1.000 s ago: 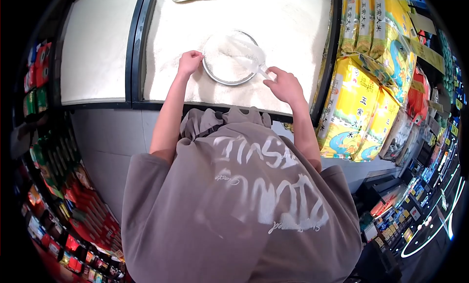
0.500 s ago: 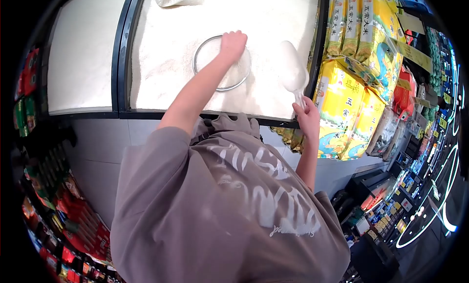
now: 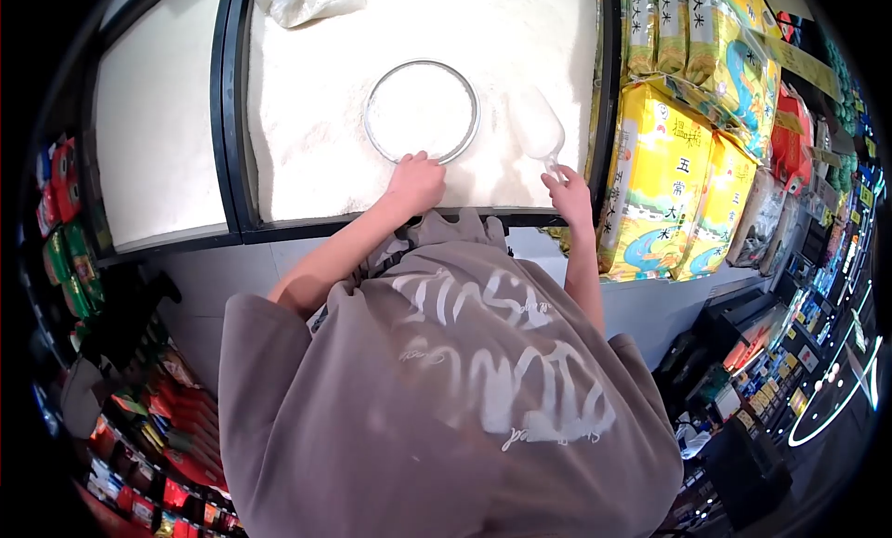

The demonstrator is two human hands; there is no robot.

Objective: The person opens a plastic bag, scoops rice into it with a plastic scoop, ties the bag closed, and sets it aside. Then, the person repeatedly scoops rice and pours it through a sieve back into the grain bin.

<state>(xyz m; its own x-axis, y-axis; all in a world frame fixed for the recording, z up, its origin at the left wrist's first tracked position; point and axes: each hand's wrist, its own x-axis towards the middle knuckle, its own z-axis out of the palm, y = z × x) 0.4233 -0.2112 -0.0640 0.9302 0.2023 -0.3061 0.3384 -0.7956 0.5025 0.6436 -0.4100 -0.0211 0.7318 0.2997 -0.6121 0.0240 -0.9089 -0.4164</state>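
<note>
Scoop [image 3: 539,127] has room between ring [image 3: 478,113] and right bin edge [image 3: 608,73].

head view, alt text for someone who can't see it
A person's left hand touches the near edge of a round metal rim in a bin of white grain, while the right hand holds a clear scoop. Yellow bags are at right.
</note>
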